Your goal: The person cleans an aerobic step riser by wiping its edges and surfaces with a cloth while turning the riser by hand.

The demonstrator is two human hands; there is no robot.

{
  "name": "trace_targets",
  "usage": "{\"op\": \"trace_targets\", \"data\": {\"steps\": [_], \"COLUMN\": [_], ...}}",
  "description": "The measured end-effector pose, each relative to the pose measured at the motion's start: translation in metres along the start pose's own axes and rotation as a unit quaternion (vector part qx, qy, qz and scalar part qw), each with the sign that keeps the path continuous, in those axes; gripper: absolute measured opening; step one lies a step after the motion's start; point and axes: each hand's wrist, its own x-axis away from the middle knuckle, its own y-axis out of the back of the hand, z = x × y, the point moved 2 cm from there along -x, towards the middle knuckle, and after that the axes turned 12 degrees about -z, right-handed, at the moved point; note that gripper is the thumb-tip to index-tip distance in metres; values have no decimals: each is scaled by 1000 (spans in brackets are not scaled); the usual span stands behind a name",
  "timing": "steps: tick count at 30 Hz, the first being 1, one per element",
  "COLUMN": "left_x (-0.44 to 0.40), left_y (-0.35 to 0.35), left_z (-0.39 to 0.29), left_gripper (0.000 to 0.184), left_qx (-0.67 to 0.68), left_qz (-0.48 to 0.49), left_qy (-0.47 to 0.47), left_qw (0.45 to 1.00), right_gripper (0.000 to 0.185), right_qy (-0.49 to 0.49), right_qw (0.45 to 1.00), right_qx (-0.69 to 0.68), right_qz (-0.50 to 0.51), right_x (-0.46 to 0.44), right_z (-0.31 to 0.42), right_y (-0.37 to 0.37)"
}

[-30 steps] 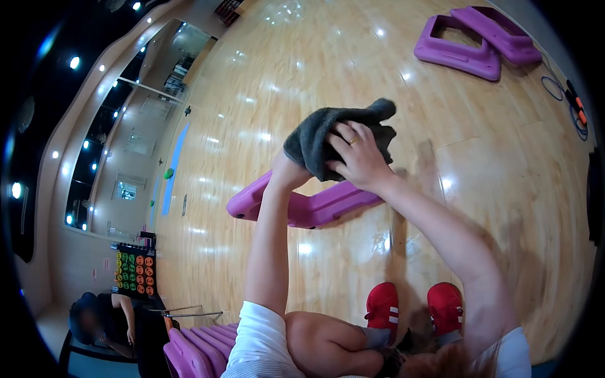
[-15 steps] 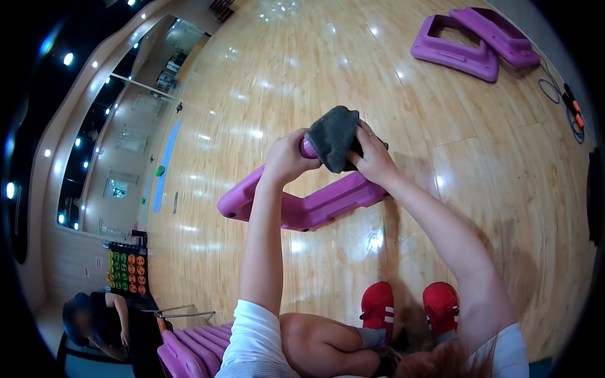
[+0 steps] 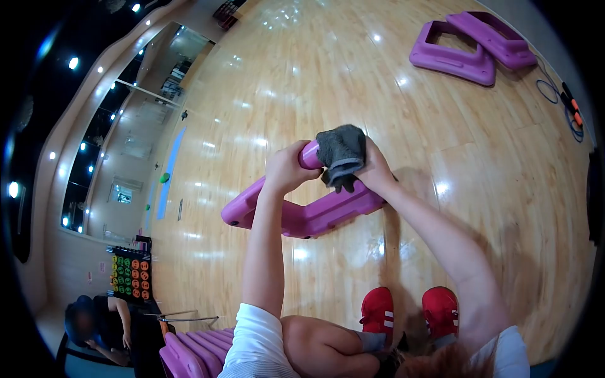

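A purple plastic step riser (image 3: 343,213), shaped like a hollow frame, stands tilted on the wooden floor in front of me. My left hand (image 3: 288,167) is wrapped round its raised bar at the left. Draped over the same bar, just right of that hand, is a dark grey cloth (image 3: 340,148). My right hand (image 3: 377,169) grips the cloth from the right side and presses it on the bar; its fingertips are hidden behind the cloth. The cloth's lower edge hangs folded below the bar.
Two purple risers (image 3: 450,66) lie overlapped at the upper right, near a cord with orange-and-black handles (image 3: 572,104). Several more risers (image 3: 189,353) are stacked at lower left. A person (image 3: 94,324) sits by a weight rack (image 3: 131,274). My red shoes (image 3: 378,312) are below.
The cloth and my right hand have moved slightly down and turned on the bar, uncovering more purple beside my left hand. My left hand keeps its hold.
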Motion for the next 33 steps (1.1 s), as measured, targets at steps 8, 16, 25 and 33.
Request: {"op": "trace_targets", "data": {"steps": [8,16,25,33], "left_x": [-1,-3,3,4], "left_y": [-4,-4,-3,0], "left_z": [7,12,10,3], "left_gripper": [55,57,57,55], "left_qx": [17,17,-3,4], "left_qz": [-6,-4,-2,6], "left_qy": [-21,-20,9,3], "left_qw": [1000,1000,1000,1000], "right_gripper": [66,61,67,62], "right_qy": [54,9,52,-148], "right_qw": [990,977,984,956], "right_qx": [128,199,134,210], "right_qz": [31,72,105,145], "right_x": [-16,-10,-6,43], "right_z": [36,36,33,-45], "right_y": [0,-2,13,45]}}
